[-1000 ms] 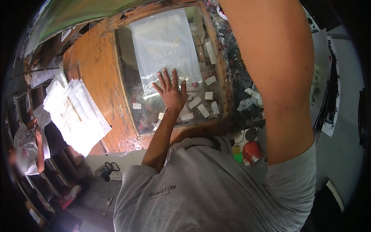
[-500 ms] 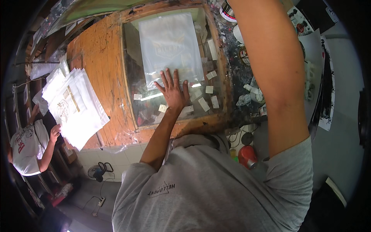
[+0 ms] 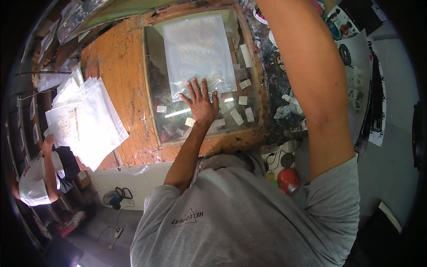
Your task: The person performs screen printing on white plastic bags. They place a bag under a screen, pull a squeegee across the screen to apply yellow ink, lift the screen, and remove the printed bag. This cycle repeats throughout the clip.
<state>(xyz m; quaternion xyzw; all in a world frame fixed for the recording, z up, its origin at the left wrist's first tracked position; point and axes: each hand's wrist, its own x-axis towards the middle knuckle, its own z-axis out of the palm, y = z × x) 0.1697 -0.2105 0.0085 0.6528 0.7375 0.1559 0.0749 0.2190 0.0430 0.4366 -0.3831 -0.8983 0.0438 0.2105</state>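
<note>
My left hand [image 3: 202, 106] lies flat with its fingers spread, the fingertips on the lower edge of a frosted plastic bag [image 3: 195, 62] that has a faint printed emblem. The bag rests on a glass panel [image 3: 173, 129] set in a wooden table. Small pale tape pieces [image 3: 236, 117] are scattered over the glass around the bag. My right forearm [image 3: 311, 58] reaches up past the upper edge of the picture, so the right hand is out of sight.
A fanned stack of printed plastic bags [image 3: 95, 120] lies on the wooden tabletop [image 3: 115, 53] at left. There a co-worker's hand [image 3: 49, 141] touches a bag. Cans [image 3: 260, 17] and crumpled plastic [image 3: 282, 112] sit on the dark, stained surface at right. A red object [image 3: 288, 180] stands lower down.
The co-worker at left has shifted, and a bag there has swung onto the stack's left side. My left hand stays on the bag; the whole view has shifted slightly.
</note>
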